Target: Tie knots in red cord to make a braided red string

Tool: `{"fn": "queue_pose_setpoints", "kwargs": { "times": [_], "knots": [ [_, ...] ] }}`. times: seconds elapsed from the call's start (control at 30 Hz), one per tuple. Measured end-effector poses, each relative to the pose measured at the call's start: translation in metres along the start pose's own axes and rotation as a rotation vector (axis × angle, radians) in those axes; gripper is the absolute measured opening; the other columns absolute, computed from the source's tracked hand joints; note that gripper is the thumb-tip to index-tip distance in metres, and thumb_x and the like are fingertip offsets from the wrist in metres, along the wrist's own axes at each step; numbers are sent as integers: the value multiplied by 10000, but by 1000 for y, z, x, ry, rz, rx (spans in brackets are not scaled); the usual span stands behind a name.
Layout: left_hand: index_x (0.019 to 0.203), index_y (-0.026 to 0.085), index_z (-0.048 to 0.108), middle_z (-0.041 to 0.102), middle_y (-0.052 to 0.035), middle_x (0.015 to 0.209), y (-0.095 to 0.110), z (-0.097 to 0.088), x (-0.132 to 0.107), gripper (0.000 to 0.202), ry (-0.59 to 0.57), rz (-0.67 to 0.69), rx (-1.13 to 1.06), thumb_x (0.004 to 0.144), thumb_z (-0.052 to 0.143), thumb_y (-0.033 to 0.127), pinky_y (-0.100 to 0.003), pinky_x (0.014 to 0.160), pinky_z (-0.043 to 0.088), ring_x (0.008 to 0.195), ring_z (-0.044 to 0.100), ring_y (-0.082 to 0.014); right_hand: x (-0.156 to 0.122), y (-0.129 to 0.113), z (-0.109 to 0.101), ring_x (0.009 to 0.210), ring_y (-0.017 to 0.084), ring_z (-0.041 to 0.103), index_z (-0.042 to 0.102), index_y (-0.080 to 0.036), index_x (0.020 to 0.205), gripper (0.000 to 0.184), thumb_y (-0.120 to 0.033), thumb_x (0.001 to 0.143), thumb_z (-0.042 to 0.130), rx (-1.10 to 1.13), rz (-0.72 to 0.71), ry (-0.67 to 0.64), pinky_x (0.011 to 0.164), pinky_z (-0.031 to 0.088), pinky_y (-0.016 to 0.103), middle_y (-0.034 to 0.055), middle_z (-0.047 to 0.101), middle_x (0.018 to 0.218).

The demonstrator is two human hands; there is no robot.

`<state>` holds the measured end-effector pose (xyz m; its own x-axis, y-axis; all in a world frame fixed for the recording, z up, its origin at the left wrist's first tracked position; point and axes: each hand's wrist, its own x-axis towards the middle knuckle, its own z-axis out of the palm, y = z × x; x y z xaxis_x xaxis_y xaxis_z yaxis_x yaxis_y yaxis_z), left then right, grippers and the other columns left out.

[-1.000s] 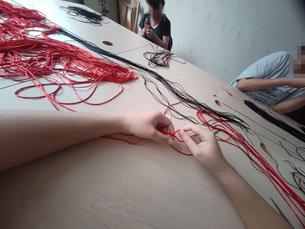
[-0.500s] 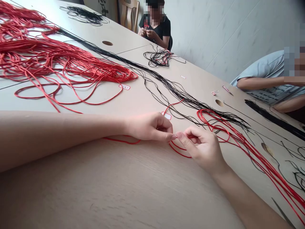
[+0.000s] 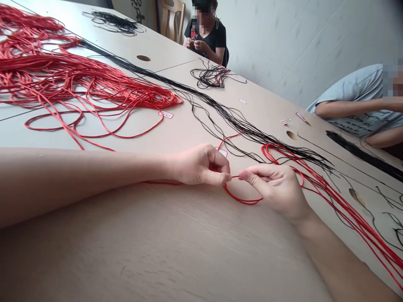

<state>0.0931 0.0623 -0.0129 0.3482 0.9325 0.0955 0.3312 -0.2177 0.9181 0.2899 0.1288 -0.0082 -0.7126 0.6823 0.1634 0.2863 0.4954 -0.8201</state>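
Your left fingers (image 3: 218, 175) look clamped together on a thin red cord (image 3: 242, 201), your right fingers (image 3: 252, 174) pinch it just beside them over the pale wooden desk (image 3: 126, 251); it seems light and limp, so hold near those fingertips.

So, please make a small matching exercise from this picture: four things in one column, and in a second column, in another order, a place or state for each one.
Things:
1. Left hand
2. Right hand
3. Red cord heap
4. Person in black T-shirt

Places or states:
A. Sits beyond the far end of the table
B. Lies on the table, at the left of the view
C. Pinches the red cord between thumb and finger
D. Is curled shut around the same cord, left of the other hand

Pairs: 1-D, 2-C, 3-B, 4-A
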Motion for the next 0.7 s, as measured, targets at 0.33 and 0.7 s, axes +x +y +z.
{"fn": "queue_pose_setpoints", "kwargs": {
  "times": [0.33,0.7],
  "knots": [
    [705,117,586,443,26,559,5,-4,-3,351,-109,-117,-31,848,468,416,-194,452,296,489,356,-64,-6,9,-4,565,117,551,703,-187,716,144,-302,776,642,-104,-43,151,493,445,222,11,615,629],
    [739,113,601,434,39,550,7,-5,0,339,-128,-155,-97,773,581,449,-193,441,265,489,346,-59,-7,12,3,556,101,491,670,-167,708,178,-297,811,608,-210,-129,165,478,408,223,15,550,628]
  ]
}}
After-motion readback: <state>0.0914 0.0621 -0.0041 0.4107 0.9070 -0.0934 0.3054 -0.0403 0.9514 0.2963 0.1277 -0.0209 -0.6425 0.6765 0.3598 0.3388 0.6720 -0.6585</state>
